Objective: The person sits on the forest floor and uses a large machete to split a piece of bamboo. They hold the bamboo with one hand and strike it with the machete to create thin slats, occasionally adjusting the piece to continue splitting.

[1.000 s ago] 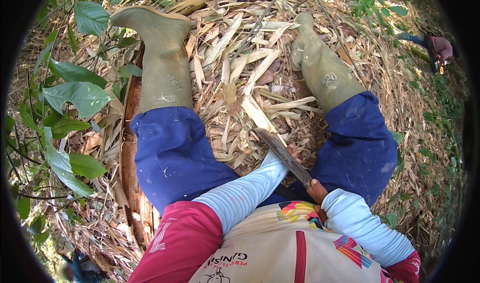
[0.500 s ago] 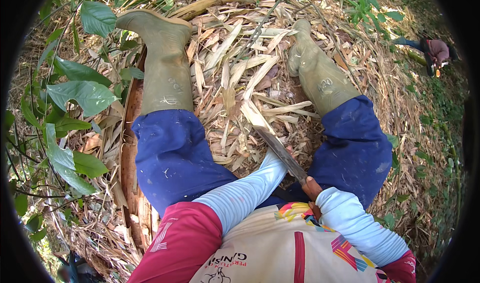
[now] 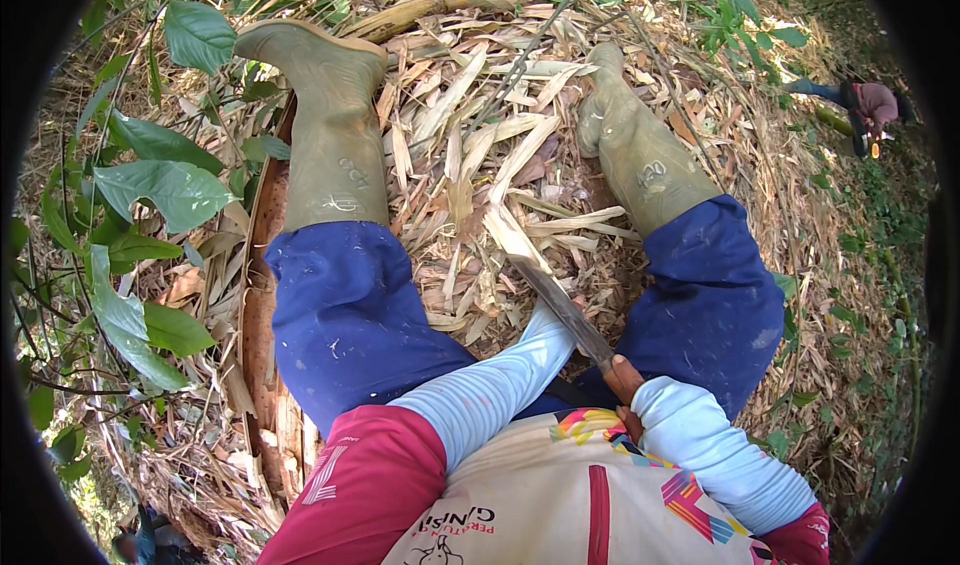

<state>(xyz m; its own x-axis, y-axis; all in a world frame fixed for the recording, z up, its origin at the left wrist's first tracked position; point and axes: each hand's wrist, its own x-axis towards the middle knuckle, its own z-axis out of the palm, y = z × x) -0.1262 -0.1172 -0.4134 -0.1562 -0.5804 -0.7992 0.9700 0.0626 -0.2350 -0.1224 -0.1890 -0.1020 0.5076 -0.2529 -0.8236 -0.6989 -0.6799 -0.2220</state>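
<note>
R hand [image 3: 640, 397] grips knife [image 3: 562, 305]; L hand [image 3: 548, 317] hidden under blade.

- Two olive rubber boots [image 3: 335, 135], at 11 and 1 o'clock, on dry husks [image 3: 470, 145].
- Green leaves [image 3: 165, 190] at 9 o'clock.
- Another person [image 3: 872, 105], crouched, far off at 2 o'clock.
- Pale stalk [image 3: 440, 3] at 12 o'clock.

Dry husks [image 3: 480, 165] heap the ground between both boots [image 3: 335, 135], leaving little bare room; the knife [image 3: 560, 305] slants across the gap between the knees.
</note>
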